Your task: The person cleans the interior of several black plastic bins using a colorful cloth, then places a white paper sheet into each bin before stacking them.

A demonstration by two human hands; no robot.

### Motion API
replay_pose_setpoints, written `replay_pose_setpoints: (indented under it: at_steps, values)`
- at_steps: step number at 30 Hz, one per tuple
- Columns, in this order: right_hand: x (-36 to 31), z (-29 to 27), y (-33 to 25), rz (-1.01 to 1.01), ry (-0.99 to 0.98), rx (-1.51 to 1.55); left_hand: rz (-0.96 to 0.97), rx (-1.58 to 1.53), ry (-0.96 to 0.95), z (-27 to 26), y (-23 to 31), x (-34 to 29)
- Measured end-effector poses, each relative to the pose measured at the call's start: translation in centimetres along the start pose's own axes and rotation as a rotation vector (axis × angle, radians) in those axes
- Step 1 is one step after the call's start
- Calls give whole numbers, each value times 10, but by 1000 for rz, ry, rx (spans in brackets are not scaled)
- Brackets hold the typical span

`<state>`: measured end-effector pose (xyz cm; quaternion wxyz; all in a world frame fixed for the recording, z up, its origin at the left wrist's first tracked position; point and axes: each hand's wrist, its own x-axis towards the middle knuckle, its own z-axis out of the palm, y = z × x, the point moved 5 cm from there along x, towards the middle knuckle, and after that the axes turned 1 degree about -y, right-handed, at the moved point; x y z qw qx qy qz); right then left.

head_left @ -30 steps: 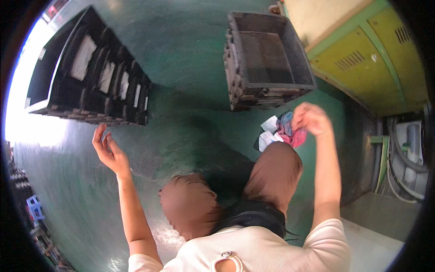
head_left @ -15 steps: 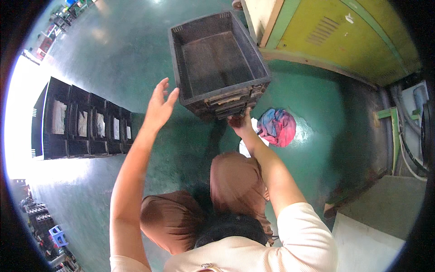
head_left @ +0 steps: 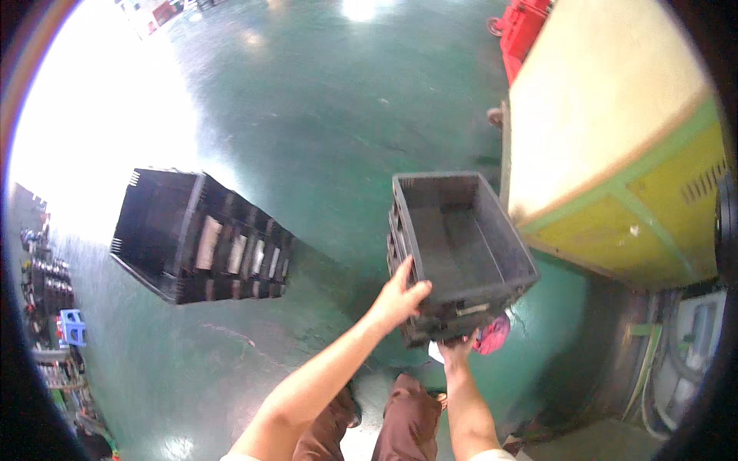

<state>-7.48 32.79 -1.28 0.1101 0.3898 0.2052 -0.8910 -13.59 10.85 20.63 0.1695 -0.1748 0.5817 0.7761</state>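
A black plastic crate [head_left: 453, 230], its inside bare, is in front of me to the right. Ridged layers show below its rim; I cannot tell whether more crates sit under it. My left hand [head_left: 398, 298] presses on its near left corner, thumb on the near face and fingers along the left side. Low on the near side, my right hand [head_left: 458, 350] grips the crate from beneath, its fingertips partly hidden. Past my right hand, a pink cloth bundle [head_left: 493, 336] shows behind the crate, with a bit of white beside it.
A tall stack of black crates [head_left: 192, 238] with pale labels stands at the left. To the right are a yellow-green metal cabinet [head_left: 615, 207] and pipes [head_left: 676, 361]. Red equipment [head_left: 524, 34] is at the far right, a blue stool [head_left: 73, 328] at the far left.
My left hand, held apart from the crate before, now touches its corner. My view has risen and shifted, so the crate sits lower and further right, hiding more of the cloth.
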Motion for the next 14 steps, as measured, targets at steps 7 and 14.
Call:
replay_pose_setpoints:
  at_steps: [7, 14]
  values:
    - [-140, 113, 13, 121, 82, -69, 94, 48, 180, -23, 139, -140]
    - [-269, 389, -26, 65, -415, -243, 77, 213, 141, -13, 345, -221]
